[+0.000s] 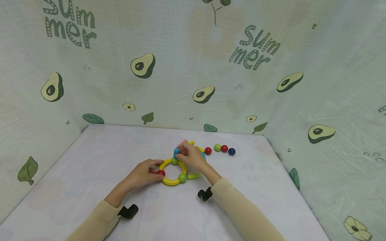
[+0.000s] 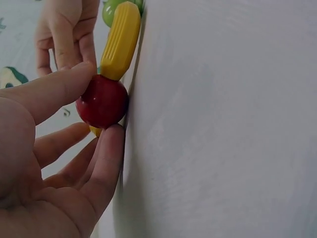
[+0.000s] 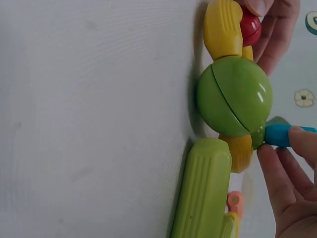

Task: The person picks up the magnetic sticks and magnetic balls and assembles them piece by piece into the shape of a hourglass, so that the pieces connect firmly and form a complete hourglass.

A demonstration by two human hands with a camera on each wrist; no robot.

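A ring of curved yellow bars joined by balls lies on the table in the head view. My left hand holds its red ball between thumb and fingers. At the ring's far side, my right hand pinches a short blue stick. The stick stands upright, its lower end meeting the green ball there. Another green ball sits at the ring's near right. Beside it lies a loose light-green bar, close to the right wrist.
To the right of the far hand are a loose red ball, a green ball, a second red ball and a dark blue ball. More yellow and blue pieces lie partly hidden behind my right hand. Printed cloth walls border the table.
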